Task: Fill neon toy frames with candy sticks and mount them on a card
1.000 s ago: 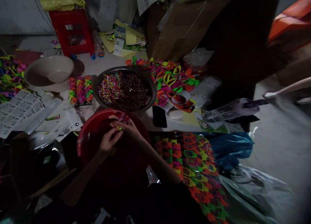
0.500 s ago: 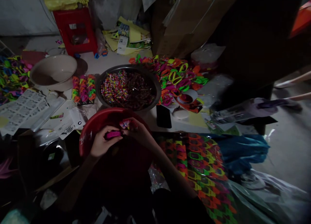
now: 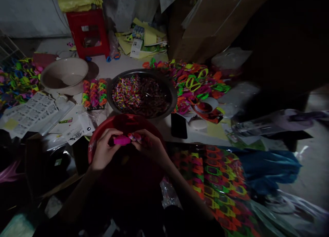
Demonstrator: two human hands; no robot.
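Observation:
Over the red basin (image 3: 92, 148), my left hand (image 3: 104, 148) is closed on a magenta plastic piece (image 3: 121, 140), which looks like a toy watch case. My right hand (image 3: 151, 146) is closed around small multicoloured pieces (image 3: 136, 137) that look like wrapped candies. Its fingertips are at the right end of the magenta piece; whether they touch it I cannot tell. Behind the basin stands a metal bowl (image 3: 174, 101), filled with similar small colourful pieces on its left side and darker ones on its right. The basin's inside is mostly too dark to make out.
Right of the bowl lies a heap of neon plastic watch bands (image 3: 195, 81), with a black phone (image 3: 179, 126) in front. Bagged toy watches (image 3: 218, 182) lie at my right. A beige bowl (image 3: 77, 63), a red stool (image 3: 88, 33) and printed sheets (image 3: 32, 111) are at left.
The view has shifted slightly, so the table things appear further right. My hands have come level, and the magenta piece has turned and now meets or nearly meets my right fingertips.

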